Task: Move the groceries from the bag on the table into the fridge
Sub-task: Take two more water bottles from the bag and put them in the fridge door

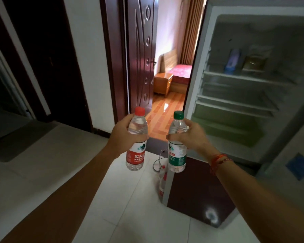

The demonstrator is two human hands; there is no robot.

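The red-capped water bottle [135,157] stands upright in the lower middle of the frame, long axis vertical and cap up, with the left hand [121,135] wrapped round its upper body. Just right of it and not touching it, the green-capped water bottle [177,156] is likewise upright, gripped at its shoulder by the right hand [195,137]. Both are held in the air before the open fridge [253,28] at the right of the frame, whose upper shelf carries a blurred blue container [232,61].

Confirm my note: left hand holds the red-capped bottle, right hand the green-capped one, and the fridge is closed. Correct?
No: the head view shows the fridge open, shelves exposed. The left hand does grip the red-capped bottle, the right hand the green-capped bottle.
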